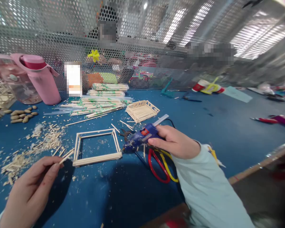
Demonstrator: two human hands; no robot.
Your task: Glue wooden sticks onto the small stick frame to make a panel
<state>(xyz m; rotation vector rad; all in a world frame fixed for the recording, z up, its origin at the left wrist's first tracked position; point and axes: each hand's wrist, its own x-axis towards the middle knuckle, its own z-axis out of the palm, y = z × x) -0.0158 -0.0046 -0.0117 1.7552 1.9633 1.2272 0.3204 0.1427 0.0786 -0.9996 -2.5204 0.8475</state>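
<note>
My left hand (39,186) pinches a short wooden stick (67,155) between thumb and fingertips, at the left side of a rectangular stick frame (97,159). The frame lies on the blue table, built of thin pale sticks. On the other side, my right hand (174,141) is wrapped round a blue glue gun (142,136) with a clear glue stick (161,119) poking from its back. The gun's nozzle points left, close to the frame's lower right corner. Pliers (125,133) lie just behind the nozzle. Red and yellow handles (159,171) lie beneath my right hand.
Packs of sticks (104,98) are piled at the back, beside a finished-looking stick tray (142,111). Wood scraps (47,139), peanuts (23,115) and a pink bottle (41,79) are on the left. A perforated metal screen (137,41) rises behind the table.
</note>
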